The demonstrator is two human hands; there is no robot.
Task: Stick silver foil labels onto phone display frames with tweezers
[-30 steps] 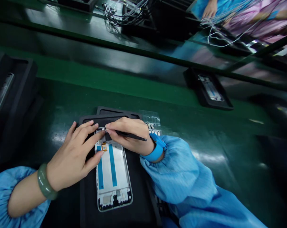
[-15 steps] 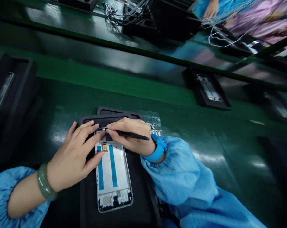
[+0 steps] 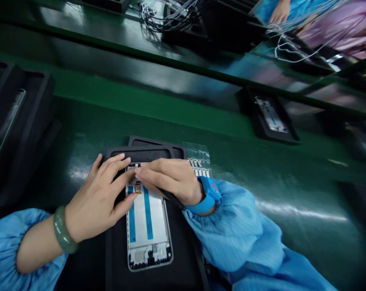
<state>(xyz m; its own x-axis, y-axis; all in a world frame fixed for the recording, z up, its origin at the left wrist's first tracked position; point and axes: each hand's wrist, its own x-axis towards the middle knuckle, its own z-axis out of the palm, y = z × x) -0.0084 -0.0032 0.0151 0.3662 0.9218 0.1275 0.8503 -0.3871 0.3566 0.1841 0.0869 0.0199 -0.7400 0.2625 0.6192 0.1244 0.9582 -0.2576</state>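
Observation:
A silver phone frame (image 3: 157,220) with two blue strips lies in a black foam tray (image 3: 186,250). My left hand (image 3: 102,194) rests over its upper left edge, fingers spread, thumb beside a small orange flex cable (image 3: 137,188). At the frame's top end my right hand (image 3: 173,180) is closed, its fingertips meeting my left index fingertip. A slim black tool (image 3: 172,198) runs under the right palm; its working tip is hidden, and its exact kind is unclear. Whatever lies between the touching fingertips is covered.
Behind the right hand lies a clear sheet with rows of small white-tabbed parts (image 3: 201,171). Black trays (image 3: 34,117) stand at the left. Another tray (image 3: 287,135) holds a phone frame at the right. Tangled cables (image 3: 171,16) and other people's arms (image 3: 280,12) are beyond the ledge.
The black tool has swung from pointing right across my right hand to lying lower, beneath the palm. My right fingers have turned downward. My left hand keeps its place on the frame.

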